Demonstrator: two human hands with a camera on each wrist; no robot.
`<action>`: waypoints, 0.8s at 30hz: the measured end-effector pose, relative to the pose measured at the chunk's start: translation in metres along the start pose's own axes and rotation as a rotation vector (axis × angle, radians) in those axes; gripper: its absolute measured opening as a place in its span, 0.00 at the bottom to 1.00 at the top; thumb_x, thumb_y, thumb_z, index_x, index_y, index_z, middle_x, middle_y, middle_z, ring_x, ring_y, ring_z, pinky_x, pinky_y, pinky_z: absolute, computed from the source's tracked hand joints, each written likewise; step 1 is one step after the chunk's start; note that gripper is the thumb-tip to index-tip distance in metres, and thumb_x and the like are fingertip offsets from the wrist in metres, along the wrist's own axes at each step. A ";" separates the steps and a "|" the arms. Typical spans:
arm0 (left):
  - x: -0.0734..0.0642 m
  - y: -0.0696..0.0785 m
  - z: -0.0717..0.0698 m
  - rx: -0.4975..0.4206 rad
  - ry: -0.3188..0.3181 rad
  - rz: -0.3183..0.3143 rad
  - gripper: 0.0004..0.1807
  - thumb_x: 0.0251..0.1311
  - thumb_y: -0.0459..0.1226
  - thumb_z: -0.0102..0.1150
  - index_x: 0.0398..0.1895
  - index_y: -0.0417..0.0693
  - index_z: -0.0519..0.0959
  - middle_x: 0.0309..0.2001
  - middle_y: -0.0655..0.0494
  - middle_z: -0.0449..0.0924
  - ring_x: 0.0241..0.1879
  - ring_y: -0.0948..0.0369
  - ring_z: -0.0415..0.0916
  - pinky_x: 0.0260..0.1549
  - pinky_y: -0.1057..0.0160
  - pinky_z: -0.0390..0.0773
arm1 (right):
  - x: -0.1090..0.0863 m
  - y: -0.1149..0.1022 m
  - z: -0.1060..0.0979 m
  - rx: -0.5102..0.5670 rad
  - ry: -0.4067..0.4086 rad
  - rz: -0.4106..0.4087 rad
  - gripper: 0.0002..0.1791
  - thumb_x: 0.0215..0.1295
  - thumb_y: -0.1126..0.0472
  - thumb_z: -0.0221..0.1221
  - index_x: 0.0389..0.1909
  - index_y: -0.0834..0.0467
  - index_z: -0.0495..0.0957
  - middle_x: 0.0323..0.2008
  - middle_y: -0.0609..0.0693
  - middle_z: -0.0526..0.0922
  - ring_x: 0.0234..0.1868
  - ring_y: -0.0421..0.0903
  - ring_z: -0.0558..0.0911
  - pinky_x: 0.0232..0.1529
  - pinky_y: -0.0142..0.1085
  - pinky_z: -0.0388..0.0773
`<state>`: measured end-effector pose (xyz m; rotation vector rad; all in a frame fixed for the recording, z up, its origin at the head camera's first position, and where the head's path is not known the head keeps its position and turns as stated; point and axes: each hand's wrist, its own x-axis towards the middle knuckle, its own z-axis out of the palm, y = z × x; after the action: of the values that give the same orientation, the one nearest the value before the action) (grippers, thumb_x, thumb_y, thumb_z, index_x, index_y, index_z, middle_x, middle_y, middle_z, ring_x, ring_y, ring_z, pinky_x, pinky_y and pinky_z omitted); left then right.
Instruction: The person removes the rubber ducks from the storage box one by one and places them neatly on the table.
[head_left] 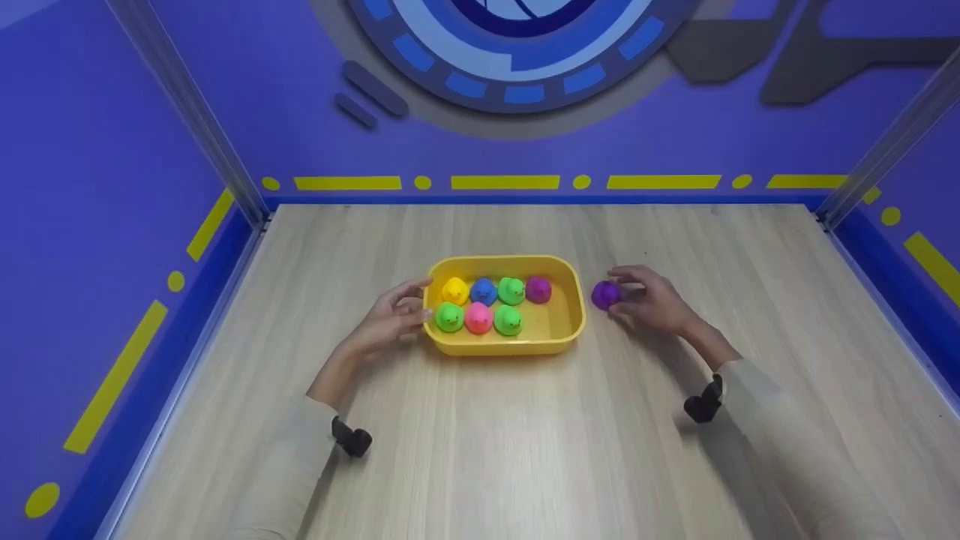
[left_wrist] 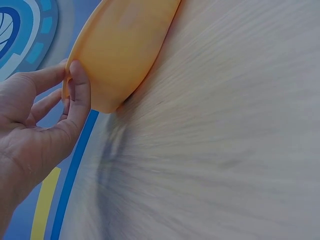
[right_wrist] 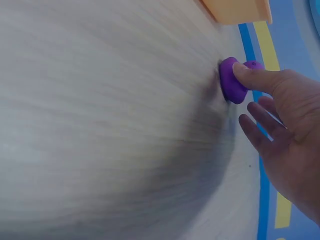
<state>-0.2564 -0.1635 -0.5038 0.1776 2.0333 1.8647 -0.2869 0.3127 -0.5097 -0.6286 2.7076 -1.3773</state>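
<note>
At the middle of the table, my left hand [head_left: 388, 319] pinches the left rim of a yellow plastic tub [head_left: 506, 348]; the left wrist view shows thumb and fingers at that rim. Inside the tub are small toy ducks in two rows: a yellow duck [head_left: 455, 291], a blue duck [head_left: 484, 292], a green duck [head_left: 511, 290] and a purple duck [head_left: 538, 289] behind, with a pink duck [head_left: 479, 319] between two green ones in front. Just right of the tub, my right hand [head_left: 651, 300] holds another purple toy duck [right_wrist: 233, 82] between thumb and fingers, at the tabletop.
A pale wood-grain table [head_left: 480, 450] lies under everything. Blue printed panels [head_left: 300, 112] stand along its back and both sides. Each sleeve carries a black wrist device [head_left: 703, 405].
</note>
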 end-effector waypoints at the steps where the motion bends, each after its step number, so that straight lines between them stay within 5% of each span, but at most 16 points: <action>1: 0.000 0.000 0.000 -0.001 0.000 -0.001 0.36 0.68 0.33 0.62 0.78 0.50 0.62 0.68 0.44 0.62 0.53 0.56 0.74 0.51 0.64 0.84 | 0.000 -0.001 -0.002 0.001 -0.007 -0.008 0.34 0.57 0.74 0.70 0.66 0.70 0.70 0.64 0.70 0.73 0.66 0.70 0.74 0.64 0.61 0.75; 7: 0.000 0.002 0.001 0.000 0.014 -0.025 0.35 0.68 0.35 0.63 0.77 0.55 0.64 0.68 0.45 0.62 0.53 0.56 0.74 0.52 0.62 0.83 | 0.000 -0.010 -0.009 -0.054 -0.062 0.021 0.37 0.59 0.68 0.72 0.69 0.65 0.70 0.67 0.66 0.73 0.68 0.67 0.73 0.67 0.62 0.73; 15: 0.000 0.000 0.001 -0.011 0.019 -0.036 0.35 0.68 0.36 0.64 0.77 0.56 0.64 0.68 0.46 0.62 0.52 0.56 0.74 0.52 0.61 0.83 | 0.007 -0.023 -0.012 -0.048 -0.085 -0.055 0.36 0.57 0.74 0.70 0.67 0.68 0.70 0.66 0.70 0.74 0.65 0.70 0.74 0.66 0.63 0.74; 24: 0.000 -0.002 0.001 -0.015 0.013 -0.034 0.36 0.67 0.36 0.65 0.77 0.56 0.64 0.69 0.46 0.63 0.49 0.57 0.74 0.49 0.62 0.82 | 0.017 -0.047 -0.017 -0.081 -0.109 -0.019 0.30 0.65 0.72 0.65 0.67 0.67 0.71 0.66 0.65 0.75 0.65 0.65 0.77 0.66 0.59 0.76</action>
<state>-0.2557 -0.1628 -0.5058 0.1267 2.0179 1.8647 -0.2905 0.2948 -0.4603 -0.7147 2.6894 -1.2047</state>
